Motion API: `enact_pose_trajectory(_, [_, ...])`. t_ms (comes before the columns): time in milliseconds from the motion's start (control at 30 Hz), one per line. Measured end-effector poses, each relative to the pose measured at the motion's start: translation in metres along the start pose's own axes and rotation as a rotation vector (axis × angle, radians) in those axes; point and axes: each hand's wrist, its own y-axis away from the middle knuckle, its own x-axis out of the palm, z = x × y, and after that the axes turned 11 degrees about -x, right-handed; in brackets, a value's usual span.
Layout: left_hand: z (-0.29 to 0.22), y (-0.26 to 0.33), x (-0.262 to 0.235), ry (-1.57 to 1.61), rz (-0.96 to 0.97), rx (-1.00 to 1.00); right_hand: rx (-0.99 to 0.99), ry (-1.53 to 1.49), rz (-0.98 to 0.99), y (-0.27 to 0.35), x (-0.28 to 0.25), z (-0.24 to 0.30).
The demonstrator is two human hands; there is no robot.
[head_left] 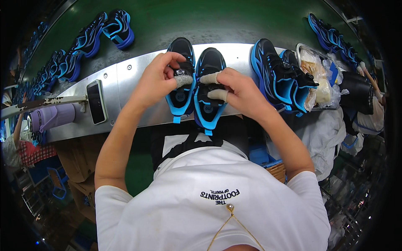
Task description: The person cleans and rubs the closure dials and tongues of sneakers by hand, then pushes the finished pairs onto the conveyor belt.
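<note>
Two black sneakers with blue trim stand side by side before me, toes pointing away: a left sneaker (181, 48) and a right sneaker (210, 58). My left hand (157, 77) is closed on the left sneaker, its bent fingers and thumb at the tongue and lacing. A grey fabric cover wraps the thumb. On the right sneaker, my right hand (243, 90) is closed at the tongue and opening, thumb and forefinger in beige covers. Exactly what the fingertips pinch is hidden. Pale round insole marks show inside both shoes.
A metal ledge (121, 79) borders the green work surface (176, 21). It bears a phone (96, 101), a lilac flask (54, 116), another sneaker pair (272, 71) and a tray (298, 50) of plastic-bagged items. Rows of sneakers (86, 39) stand farther off on both sides.
</note>
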Motion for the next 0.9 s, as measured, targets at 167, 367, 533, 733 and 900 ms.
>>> enact_pose_trajectory(167, [0.005, 0.002, -0.009, 0.307, 0.203, 0.044, 0.129, -0.217, 0.128, -0.008, -0.018, 0.014])
enact_pose_trajectory(367, [-0.039, 0.027, -0.004, -0.231, -0.114, 0.233, 0.171, -0.369, 0.032, -0.005, -0.015, 0.006])
enact_pose_trajectory(533, [-0.086, 0.024, -0.005, -0.114, 0.290, 0.239, -0.114, -0.370, 0.071, -0.014, -0.038, 0.035])
enact_pose_trajectory(733, [-0.083, 0.006, 0.016, -0.648, 0.127, 0.400, -0.123, -0.235, 0.119, -0.009, -0.039, 0.067])
enact_pose_trajectory(900, [-0.081, 0.008, 0.033, -0.597, -0.508, 0.841, 0.216, -1.117, -0.030, -0.011, -0.034, 0.090])
